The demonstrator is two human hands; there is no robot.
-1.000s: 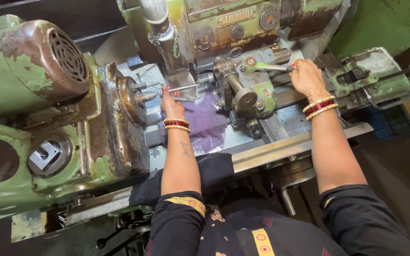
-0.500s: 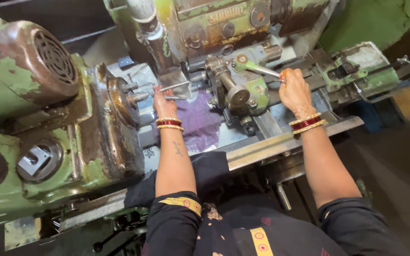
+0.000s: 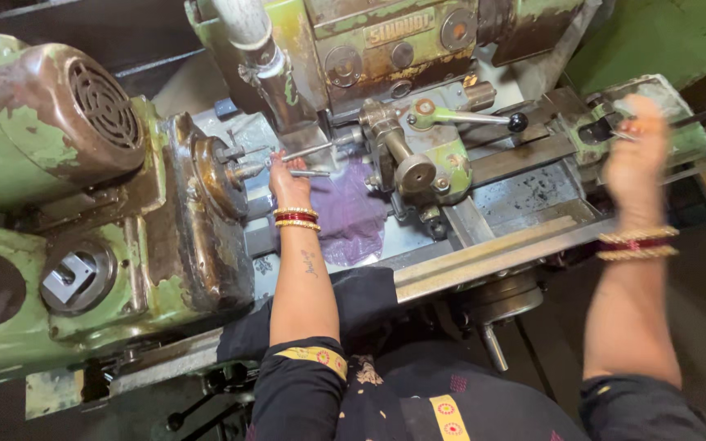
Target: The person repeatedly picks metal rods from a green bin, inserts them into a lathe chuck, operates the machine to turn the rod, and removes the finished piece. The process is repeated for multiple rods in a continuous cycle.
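Steel rod sits pinched in the left hand, its end at the chuck, not yet seated as far as I can judge. A purple cloth lies just beneath. The right hand is blurred near the green lever block; its grip cannot be told.

Motor housing at nine o'clock, with the chuck just right of it. Thin rod sticking out of the chuck toward three o'clock, left hand touching it from below. Cloth on the machine bed, right of that hand. Tool post behind and right of the cloth, lever above it pointing to three. Right hand far out at three o'clock, near the tailstock.
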